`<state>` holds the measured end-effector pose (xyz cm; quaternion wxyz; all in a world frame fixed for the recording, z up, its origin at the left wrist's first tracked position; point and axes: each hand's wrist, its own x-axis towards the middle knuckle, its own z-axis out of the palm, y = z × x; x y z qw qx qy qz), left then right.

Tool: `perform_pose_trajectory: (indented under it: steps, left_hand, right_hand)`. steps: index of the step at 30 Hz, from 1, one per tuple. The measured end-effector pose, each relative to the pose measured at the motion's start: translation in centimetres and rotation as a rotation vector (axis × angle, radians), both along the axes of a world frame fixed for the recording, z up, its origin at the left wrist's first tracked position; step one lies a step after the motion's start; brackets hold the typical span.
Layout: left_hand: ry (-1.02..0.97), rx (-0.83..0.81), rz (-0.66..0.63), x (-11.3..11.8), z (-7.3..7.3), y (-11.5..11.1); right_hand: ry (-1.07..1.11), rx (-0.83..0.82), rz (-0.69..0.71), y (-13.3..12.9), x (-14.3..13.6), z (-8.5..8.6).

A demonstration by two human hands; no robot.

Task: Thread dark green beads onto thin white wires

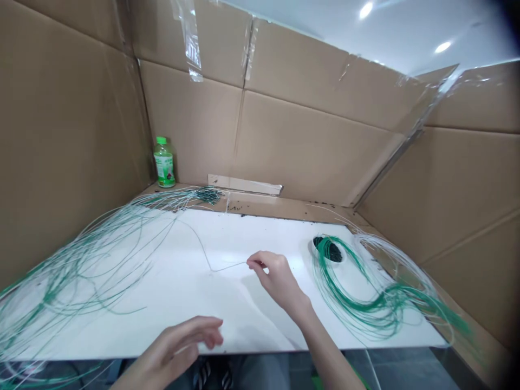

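My right hand is above the middle of the white board, thumb and fingertips pinched on the end of a thin wire. The wire runs left from the fingertips, bends sharply and curves up toward the back left. My left hand hovers at the board's front edge, fingers apart and slightly curled, with nothing in it. To the right of my right hand stands a white bowl of small dark green pieces, and green wires loop over it.
Long green and white strands spread over the left side, their dark tips at the back. A green bottle stands in the back left corner. Cardboard walls enclose the board. White wires lie at the right edge.
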<state>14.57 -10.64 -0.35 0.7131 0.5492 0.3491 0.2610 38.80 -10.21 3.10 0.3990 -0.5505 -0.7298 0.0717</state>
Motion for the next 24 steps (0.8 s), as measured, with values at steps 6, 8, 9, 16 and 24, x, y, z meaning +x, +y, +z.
perform_pose_trajectory:
  steps: [6,8,9,16,24]
  left_hand:
    - [0.259,0.517,0.016,3.7,2.6,2.5]
    - [0.271,0.508,-0.135,5.8,1.8,3.6]
    - [0.286,0.503,-0.167,6.5,1.2,4.0]
    - [0.508,0.655,-0.068,5.5,-3.4,6.2]
    - [0.708,0.671,0.006,3.2,-6.8,8.9]
  right_hand:
    - [-0.082,-0.092,0.123,-1.2,-1.5,-1.4]
    - [-0.088,-0.102,0.091,-1.3,-1.6,-1.5]
    - [-0.095,-0.114,0.065,-1.4,-1.3,-1.5]
    - [-0.262,-0.308,-0.191,-3.0,5.6,-3.8]
    - [-0.335,-0.361,-0.915,-7.1,11.5,-5.5]
